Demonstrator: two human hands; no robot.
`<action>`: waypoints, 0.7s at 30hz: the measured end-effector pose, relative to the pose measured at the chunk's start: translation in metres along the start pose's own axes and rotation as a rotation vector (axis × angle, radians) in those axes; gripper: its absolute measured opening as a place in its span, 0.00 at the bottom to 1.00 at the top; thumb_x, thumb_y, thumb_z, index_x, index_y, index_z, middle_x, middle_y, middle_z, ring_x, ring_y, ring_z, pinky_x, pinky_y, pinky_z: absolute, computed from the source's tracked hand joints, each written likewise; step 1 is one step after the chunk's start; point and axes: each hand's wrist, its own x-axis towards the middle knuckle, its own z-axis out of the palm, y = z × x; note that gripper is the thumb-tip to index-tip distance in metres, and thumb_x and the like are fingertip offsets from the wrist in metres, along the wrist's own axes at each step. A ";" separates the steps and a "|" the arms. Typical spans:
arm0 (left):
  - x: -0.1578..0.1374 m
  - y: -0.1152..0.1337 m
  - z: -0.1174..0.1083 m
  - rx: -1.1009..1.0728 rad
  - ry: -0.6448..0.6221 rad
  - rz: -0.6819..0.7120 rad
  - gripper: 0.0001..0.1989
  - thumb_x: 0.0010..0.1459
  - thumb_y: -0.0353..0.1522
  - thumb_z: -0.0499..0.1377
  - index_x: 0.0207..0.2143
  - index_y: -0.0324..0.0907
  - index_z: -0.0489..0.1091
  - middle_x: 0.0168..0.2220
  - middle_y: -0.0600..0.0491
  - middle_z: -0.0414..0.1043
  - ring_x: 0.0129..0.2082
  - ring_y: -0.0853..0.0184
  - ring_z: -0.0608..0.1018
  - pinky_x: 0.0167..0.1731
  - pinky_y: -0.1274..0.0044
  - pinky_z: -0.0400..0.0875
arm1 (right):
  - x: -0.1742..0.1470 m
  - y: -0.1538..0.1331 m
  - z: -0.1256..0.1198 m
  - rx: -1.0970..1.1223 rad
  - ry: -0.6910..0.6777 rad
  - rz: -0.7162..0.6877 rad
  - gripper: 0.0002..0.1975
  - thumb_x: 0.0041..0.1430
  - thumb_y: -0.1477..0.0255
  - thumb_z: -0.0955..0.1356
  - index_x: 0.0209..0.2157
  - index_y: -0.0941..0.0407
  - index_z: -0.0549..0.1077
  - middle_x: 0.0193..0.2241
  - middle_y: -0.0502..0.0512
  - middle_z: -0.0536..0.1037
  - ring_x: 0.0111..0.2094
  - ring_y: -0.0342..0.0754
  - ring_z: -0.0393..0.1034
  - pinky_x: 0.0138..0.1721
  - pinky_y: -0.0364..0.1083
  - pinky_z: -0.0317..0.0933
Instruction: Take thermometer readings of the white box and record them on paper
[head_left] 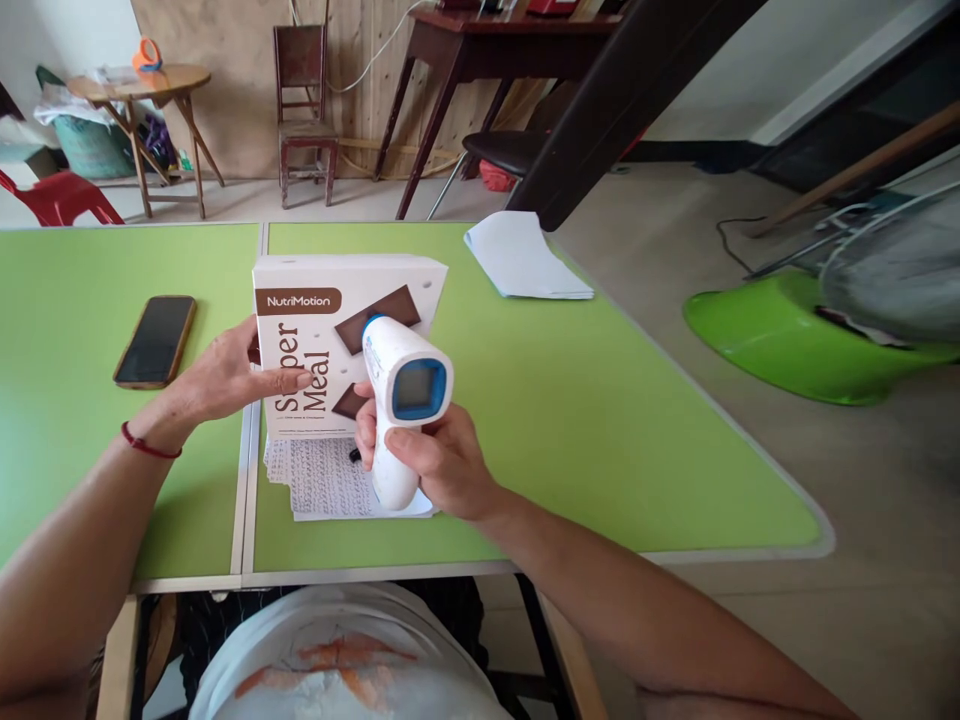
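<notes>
1 thermometer [403,400], 1 box [330,335], both held

Right hand [442,455] wraps thermometer handle, in front of box; left hand [225,368] pinches box side, over written sheets [330,490]. 1 phone [156,342] left, 1 paper stack [525,258] at far edge. Open tabletop [585,430] right of box.

Phone [155,341], papers [527,256] on green table [600,430]

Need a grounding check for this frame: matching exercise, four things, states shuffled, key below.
1. Box
2. Thermometer
3. Phone
4. Bracelet

A. Flat on the table
B. Gripped by the right hand
C. Worn, red
D. Gripped by the left hand

Pairs: 1-D, 2-B, 3-A, 4-C
</notes>
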 end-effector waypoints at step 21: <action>0.001 -0.001 0.000 0.065 -0.017 0.072 0.31 0.50 0.47 0.67 0.51 0.40 0.68 0.48 0.45 0.77 0.44 0.57 0.78 0.41 0.70 0.73 | -0.002 0.001 0.000 -0.087 -0.012 -0.074 0.11 0.53 0.63 0.72 0.30 0.54 0.70 0.24 0.50 0.75 0.23 0.44 0.69 0.25 0.47 0.65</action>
